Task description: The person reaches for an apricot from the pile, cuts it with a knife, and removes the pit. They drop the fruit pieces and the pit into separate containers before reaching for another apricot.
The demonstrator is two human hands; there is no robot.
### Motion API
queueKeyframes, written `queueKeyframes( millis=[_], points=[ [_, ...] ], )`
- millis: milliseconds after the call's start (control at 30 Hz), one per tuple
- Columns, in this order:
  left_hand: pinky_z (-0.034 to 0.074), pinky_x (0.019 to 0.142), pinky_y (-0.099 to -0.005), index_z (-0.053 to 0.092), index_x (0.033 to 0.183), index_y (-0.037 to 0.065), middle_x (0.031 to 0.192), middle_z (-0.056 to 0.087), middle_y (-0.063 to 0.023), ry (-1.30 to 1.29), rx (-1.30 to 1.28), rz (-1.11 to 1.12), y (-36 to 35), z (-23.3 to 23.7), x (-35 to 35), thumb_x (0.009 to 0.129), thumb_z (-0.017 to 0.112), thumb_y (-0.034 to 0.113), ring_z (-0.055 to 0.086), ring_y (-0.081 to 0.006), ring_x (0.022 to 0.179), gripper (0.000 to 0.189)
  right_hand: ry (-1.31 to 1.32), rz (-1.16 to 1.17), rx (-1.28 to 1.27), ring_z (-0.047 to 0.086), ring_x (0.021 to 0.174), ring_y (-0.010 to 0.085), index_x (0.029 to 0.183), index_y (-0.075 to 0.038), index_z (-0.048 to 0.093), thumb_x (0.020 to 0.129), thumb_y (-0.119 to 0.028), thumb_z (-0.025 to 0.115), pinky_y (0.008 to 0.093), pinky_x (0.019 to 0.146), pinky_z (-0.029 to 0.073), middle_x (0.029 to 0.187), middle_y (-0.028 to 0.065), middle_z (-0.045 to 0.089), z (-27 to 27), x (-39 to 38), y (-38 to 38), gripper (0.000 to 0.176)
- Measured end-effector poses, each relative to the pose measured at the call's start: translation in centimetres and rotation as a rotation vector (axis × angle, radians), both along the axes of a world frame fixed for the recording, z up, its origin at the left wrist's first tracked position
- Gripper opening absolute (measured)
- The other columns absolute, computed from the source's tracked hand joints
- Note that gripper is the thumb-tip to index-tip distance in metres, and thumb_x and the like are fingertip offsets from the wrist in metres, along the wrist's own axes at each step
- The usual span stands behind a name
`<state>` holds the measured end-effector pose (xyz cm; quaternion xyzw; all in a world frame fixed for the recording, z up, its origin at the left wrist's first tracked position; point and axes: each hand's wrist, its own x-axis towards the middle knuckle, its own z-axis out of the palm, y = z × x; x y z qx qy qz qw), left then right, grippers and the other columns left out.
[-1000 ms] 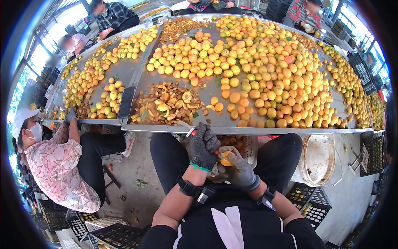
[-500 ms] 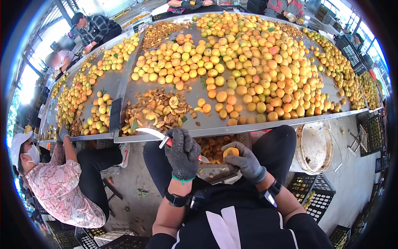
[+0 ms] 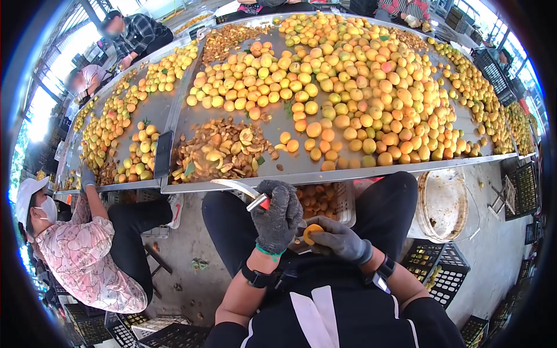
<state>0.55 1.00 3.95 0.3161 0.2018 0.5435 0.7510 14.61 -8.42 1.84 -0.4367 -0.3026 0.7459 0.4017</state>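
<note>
My left hand (image 3: pixel 277 216), in a dark knit glove, is closed round the red handle of a curved knife (image 3: pixel 233 187). Its pale blade points out to the left, just below the table edge. The handle's other end reaches toward the apricot. In my right hand (image 3: pixel 342 239), which wears a grey glove, a cut orange apricot (image 3: pixel 312 233) is pinched between the fingers. Both hands are close together above my lap. Below and behind them, a crate (image 3: pixel 346 203) holds orange fruit pieces between my knees.
The metal table (image 3: pixel 232 184) bears heaped apricots (image 3: pixel 383 98) and a pile of pits and scraps (image 3: pixel 217 148). A dark phone-like slab (image 3: pixel 163 154) lies at the divider. A co-worker (image 3: pixel 87 249) sits at left. A stained white bucket (image 3: pixel 442 206) and black crates (image 3: pixel 438 272) stand at right.
My left hand has moved right with the knife, toward the apricot. My right hand has shifted slightly down and left, and the apricot has turned, so its cut face shows less.
</note>
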Motion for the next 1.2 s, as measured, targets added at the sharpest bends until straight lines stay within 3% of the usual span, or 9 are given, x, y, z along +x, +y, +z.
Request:
queueKeyframes(
  millis=[167, 233, 300, 567, 633, 833, 933, 1133, 1200],
  points=[
    [0.035, 0.041, -0.0224, 0.054, 0.091, 0.004, 0.064, 0.051, -0.0016, 0.086, 0.016, 0.017, -0.6, 0.2, 0.1, 0.092, 0.059, 0.014, 0.043, -0.0082, 0.046, 0.011, -0.082, -0.041, 0.121, 0.047, 0.064, 0.0034, 0.127, -0.005, 0.046, 0.095, -0.023, 0.053, 0.0167, 0.058, 0.037, 0.085, -0.0005, 0.054, 1.4, -0.4, -0.1, 0.037],
    [0.031, 0.038, -0.0225, 0.052, 0.089, 0.010, 0.063, 0.045, -0.0009, 0.138, 0.087, 0.012, -0.8, 0.2, 0.2, 0.092, 0.059, 0.018, 0.037, -0.0088, 0.044, 0.011, -0.089, -0.027, 0.104, 0.045, 0.064, 0.0031, 0.128, -0.005, 0.045, 0.096, -0.023, 0.053, 0.0164, 0.057, 0.036, 0.082, -0.0012, 0.053, 1.4, -0.3, -0.3, 0.037],
    [0.031, 0.039, -0.0227, 0.053, 0.089, 0.009, 0.063, 0.045, -0.0011, 0.150, 0.079, 0.005, -1.0, 0.5, 0.1, 0.092, 0.060, 0.018, 0.037, -0.0090, 0.044, 0.012, -0.146, -0.024, 0.295, 0.042, 0.062, 0.0030, 0.128, -0.007, 0.044, 0.096, -0.024, 0.053, 0.0166, 0.056, 0.034, 0.080, -0.0021, 0.050, 0.1, -0.2, -0.6, 0.037],
    [0.031, 0.040, -0.0227, 0.053, 0.088, 0.009, 0.060, 0.045, -0.0022, 0.195, 0.057, -0.019, -1.4, 0.2, -0.1, 0.091, 0.061, 0.017, 0.037, -0.0093, 0.043, 0.012, -0.072, -0.030, 0.188, 0.042, 0.062, 0.0028, 0.124, -0.009, 0.044, 0.096, -0.025, 0.053, 0.0161, 0.055, 0.034, 0.081, -0.0023, 0.050, 0.5, -0.9, -0.6, 0.034],
    [0.038, 0.042, -0.0213, 0.057, 0.093, 0.006, 0.068, 0.055, -0.0018, 0.083, 0.019, -0.057, -1.4, -0.1, -0.2, 0.089, 0.064, 0.016, 0.047, -0.0089, 0.049, 0.013, -0.022, -0.053, 0.136, 0.043, 0.063, 0.0029, 0.124, -0.008, 0.044, 0.096, -0.025, 0.054, 0.0159, 0.055, 0.035, 0.082, -0.0018, 0.051, 0.5, -0.9, -0.5, 0.034],
    [0.037, 0.043, -0.0199, 0.057, 0.092, 0.007, 0.068, 0.055, -0.0005, 0.045, -0.100, -0.070, -1.2, 0.2, 0.1, 0.090, 0.062, 0.012, 0.046, -0.0071, 0.050, 0.008, 0.065, -0.008, 0.036, 0.048, 0.067, 0.0038, 0.126, -0.009, 0.044, 0.096, -0.025, 0.055, 0.0174, 0.058, 0.039, 0.087, -0.0002, 0.053, 0.2, -0.5, -0.8, 0.036],
    [0.036, 0.041, -0.0196, 0.057, 0.089, 0.007, 0.067, 0.054, -0.0004, 0.066, -0.173, -0.095, -1.0, 0.3, 0.3, 0.091, 0.061, 0.012, 0.045, -0.0073, 0.048, 0.006, 0.004, 0.003, 0.062, 0.048, 0.067, 0.0041, 0.126, -0.008, 0.043, 0.095, -0.021, 0.056, 0.0186, 0.058, 0.040, 0.087, -0.0001, 0.053, 0.3, -0.6, -0.8, 0.037],
    [0.032, 0.035, -0.0212, 0.058, 0.086, 0.007, 0.061, 0.049, -0.0005, 0.084, -0.265, -0.103, -0.3, -1.0, 0.3, 0.092, 0.059, 0.017, 0.041, -0.0079, 0.043, 0.011, -0.375, 0.051, 0.251, 0.049, 0.065, 0.0041, 0.126, -0.007, 0.043, 0.091, -0.013, 0.060, 0.0196, 0.057, 0.041, 0.083, 0.0002, 0.053, 0.5, -1.3, -0.7, 0.039],
    [0.031, 0.035, -0.0211, 0.057, 0.086, 0.007, 0.059, 0.047, 0.0003, 0.098, -0.292, -0.089, -0.3, -1.5, 0.6, 0.092, 0.059, 0.017, 0.039, -0.0076, 0.042, 0.012, -0.632, -0.029, 0.601, 0.048, 0.062, 0.0051, 0.125, -0.007, 0.043, 0.091, -0.013, 0.061, 0.0200, 0.054, 0.040, 0.081, 0.0006, 0.054, -1.0, -1.7, -0.6, 0.039]
  ],
)
